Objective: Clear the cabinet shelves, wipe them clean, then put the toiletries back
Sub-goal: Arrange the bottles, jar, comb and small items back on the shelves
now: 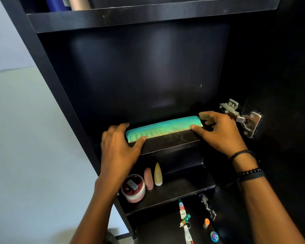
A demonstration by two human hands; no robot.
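Nearest to us are two forearms, which rise from the lower edge into the open black cabinet (pixel 60 95). The right wrist carries dark bracelets (pixel 250 173).

The left hand (pixel 120 148) grips the left end of a teal comb (pixel 164 127). Its thumb presses on the teeth from the front and its fingers curl over the spine behind. The right hand (pixel 220 131) grips the right end in the same way, with the thumb on the teeth and the forefinger bent over the top corner. So the comb is between both hands, held lengthwise over the middle shelf (pixel 169 147), near the back wall. Its teeth point down and forward. We cannot tell if the teeth touch the board.

Just beside the right hand, a metal hinge (pixel 239 117) is fixed on the side wall and the door.

On the lower shelf (pixel 183 191), under the left wrist, stands a round jar (pixel 134 189) with a dark red lid. Just beside it are a pink tube (pixel 148 178) and a pale yellow bottle (pixel 158 174), both upright and close together.

On the bottom level lie a white tube with a green cap (pixel 182 208), a small bottle with an orange cap (pixel 206 222) and a small round colourful tin (pixel 214 236).
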